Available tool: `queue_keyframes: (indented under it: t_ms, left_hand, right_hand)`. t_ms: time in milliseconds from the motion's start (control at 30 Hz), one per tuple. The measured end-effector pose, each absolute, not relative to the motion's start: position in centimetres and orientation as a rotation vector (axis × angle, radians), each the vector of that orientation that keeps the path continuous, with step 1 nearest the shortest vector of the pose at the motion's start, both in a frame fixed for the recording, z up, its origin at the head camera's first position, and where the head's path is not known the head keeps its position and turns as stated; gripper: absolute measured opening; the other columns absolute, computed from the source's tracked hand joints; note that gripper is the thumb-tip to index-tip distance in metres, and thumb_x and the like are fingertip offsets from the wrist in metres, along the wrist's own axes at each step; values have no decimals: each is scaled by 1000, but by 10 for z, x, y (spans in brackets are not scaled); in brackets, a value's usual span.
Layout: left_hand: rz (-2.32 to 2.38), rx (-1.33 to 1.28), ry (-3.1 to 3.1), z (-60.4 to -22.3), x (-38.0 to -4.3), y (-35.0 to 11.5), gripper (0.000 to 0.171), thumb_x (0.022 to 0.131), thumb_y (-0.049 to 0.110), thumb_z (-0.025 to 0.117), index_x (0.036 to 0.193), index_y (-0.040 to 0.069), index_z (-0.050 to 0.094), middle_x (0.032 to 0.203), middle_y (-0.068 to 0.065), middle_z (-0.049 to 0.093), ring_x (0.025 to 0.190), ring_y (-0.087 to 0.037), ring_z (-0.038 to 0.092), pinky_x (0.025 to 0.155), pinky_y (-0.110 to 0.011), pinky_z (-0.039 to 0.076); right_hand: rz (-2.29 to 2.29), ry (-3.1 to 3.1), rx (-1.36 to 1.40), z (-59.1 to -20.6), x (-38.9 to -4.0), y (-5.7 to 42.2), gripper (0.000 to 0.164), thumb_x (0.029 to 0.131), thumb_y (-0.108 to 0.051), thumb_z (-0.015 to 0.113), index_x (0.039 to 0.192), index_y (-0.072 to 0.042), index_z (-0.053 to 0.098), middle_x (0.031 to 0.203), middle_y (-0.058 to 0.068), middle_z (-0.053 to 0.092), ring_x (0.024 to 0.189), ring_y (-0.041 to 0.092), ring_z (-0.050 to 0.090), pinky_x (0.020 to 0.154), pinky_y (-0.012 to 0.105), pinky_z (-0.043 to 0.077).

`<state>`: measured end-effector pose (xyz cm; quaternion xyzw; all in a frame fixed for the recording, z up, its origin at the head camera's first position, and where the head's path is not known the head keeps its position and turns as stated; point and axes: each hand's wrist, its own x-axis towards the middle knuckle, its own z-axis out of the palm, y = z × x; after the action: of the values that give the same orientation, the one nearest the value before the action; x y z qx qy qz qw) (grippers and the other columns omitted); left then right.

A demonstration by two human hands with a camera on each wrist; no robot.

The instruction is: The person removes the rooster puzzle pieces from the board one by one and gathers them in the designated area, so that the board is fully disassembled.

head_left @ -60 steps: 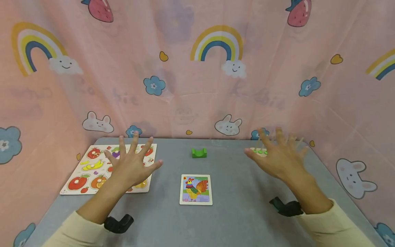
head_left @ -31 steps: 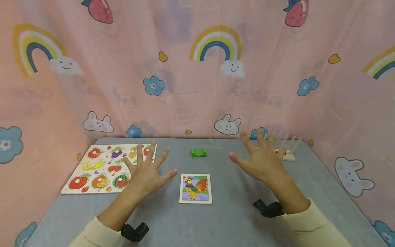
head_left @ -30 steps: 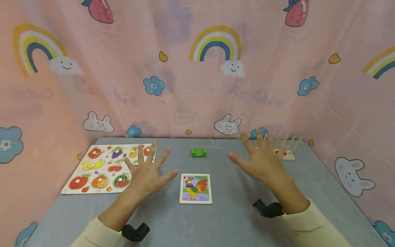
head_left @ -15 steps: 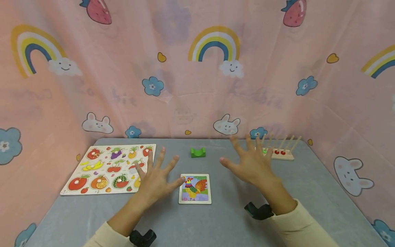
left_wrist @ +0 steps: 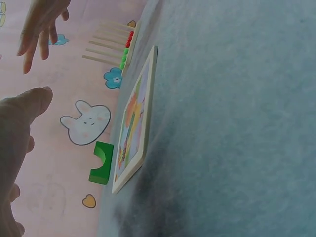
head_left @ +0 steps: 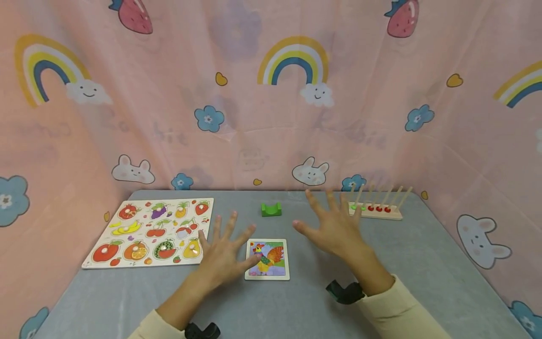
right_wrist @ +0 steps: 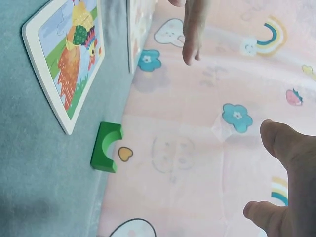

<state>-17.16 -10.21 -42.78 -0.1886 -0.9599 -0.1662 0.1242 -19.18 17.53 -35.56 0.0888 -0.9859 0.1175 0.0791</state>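
My left hand, fingers spread, hovers over the grey table with its thumb overlapping the left side of a rooster jigsaw puzzle in the head view. To the right of that puzzle my right hand is held in the air, fingers likewise spread and holding nothing. The puzzle lies flat in a white frame; its picture shows seams between pieces in the right wrist view. Behind it stands a green block with a curved notch. Both wrist views show the hands raised clear of the tabletop.
A white fruit peg puzzle board lies at the left of the table. At the back right is a wooden counting rack with upright sticks and red and green beads. A pink patterned curtain encloses the back and sides.
Both hands have moved inward and toward the near edge, fingers still spread. The left has left the fruit board for the rooster puzzle; the right has uncovered the counting rack.
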Motion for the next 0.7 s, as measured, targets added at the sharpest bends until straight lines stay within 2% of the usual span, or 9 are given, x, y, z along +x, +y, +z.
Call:
queue_keyframes:
  t_ms: [133,300,533,700]
  left_hand:
    - [-470,-574,-2836,-432,-171,-100,70,83,70,55,145,42,41,161,-6,7,142,-42,-4,93,-79,2]
    - [-470,-623,-2861,-437,-169,-99,65,84,67,56,143,41,45,161,-5,5,142,-42,-3,93,-79,2]
    - [-433,-695,-2889,-444,-168,-99,61,87,68,51,142,42,47,160,-9,7,142,-44,1,96,-77,6]
    - [-438,-756,-2891,-452,-169,-99,59,87,66,51,140,41,50,159,-12,13,141,-46,7,95,-77,8]
  right_hand:
    - [326,-2949,263,-360,-194,172,88,84,-77,41,155,-28,23,157,22,10,136,56,9,95,77,0]
    - [346,-2951,287,-365,-195,168,90,83,-79,40,155,-28,23,158,21,8,136,55,9,95,78,3]
    - [336,-2930,312,-373,-197,160,88,84,-77,43,154,-26,27,156,22,16,138,53,8,96,77,6]
    - [368,-2927,322,-380,-200,154,86,84,-75,46,154,-28,28,156,22,18,138,51,9,97,76,2]
